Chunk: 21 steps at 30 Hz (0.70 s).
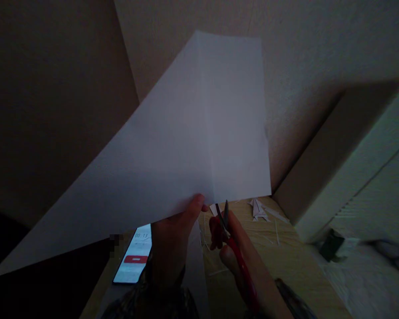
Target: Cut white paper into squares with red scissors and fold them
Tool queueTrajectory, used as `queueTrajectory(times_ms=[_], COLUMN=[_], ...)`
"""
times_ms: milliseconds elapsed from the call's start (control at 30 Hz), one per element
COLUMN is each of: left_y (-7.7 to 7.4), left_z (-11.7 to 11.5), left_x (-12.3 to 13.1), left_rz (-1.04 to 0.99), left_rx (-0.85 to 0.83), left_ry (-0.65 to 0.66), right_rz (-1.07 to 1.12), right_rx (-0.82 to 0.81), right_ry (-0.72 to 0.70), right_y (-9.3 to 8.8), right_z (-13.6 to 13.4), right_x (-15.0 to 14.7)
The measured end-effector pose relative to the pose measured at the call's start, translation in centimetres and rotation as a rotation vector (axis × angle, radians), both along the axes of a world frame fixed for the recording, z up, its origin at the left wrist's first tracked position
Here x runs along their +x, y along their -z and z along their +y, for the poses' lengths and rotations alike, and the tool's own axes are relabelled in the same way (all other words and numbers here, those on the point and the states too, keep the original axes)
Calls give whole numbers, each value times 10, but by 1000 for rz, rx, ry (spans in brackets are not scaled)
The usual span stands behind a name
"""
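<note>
Paper (173, 128) pinched at its lower edge by the left hand (174, 228), thumb on the near face close to the crease; grip probably set there so the sheet is steadied where the scissors (236, 253) are. Sheet is held up in front, spread out above both hands, one long corner run out to the left. Scissors gripped in the right hand (248, 254), fingers curled round; whether the loops are used can't be told. Blades are parted, tips pointed up at the paper's lower edge by the crease; contact can't be confirmed. Lifted hold likely chosen for blade clearance over the desk (302, 277). Phone (132, 261) laid left of the left wrist, screen up, 00:13 shown, presumably so the time can be read. Folded shape (258, 210) and scraps (277, 232) lie farther back on the desk, right of the scissors, well apart from the blades.
</note>
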<state>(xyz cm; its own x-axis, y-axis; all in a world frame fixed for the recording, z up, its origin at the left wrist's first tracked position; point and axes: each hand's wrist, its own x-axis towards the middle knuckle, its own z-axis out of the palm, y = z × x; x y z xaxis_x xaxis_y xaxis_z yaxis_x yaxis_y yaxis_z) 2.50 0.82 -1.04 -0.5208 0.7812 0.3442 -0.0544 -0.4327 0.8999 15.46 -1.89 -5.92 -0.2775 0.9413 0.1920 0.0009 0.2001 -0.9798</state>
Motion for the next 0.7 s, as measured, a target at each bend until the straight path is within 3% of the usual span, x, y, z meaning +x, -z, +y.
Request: queueTrajectory(times_ms=[400, 700], left_y=[12, 10], left_z=[-4, -4], left_x=[2, 4], left_rz=[90, 83], left_rx=[-17, -55], left_ry=[-111, -47], right_rz=[-38, -79], right_rx=[-14, -20], right_ry=[11, 29], right_y=[-15, -17], right_z=[3, 4], right_x=[-1, -1])
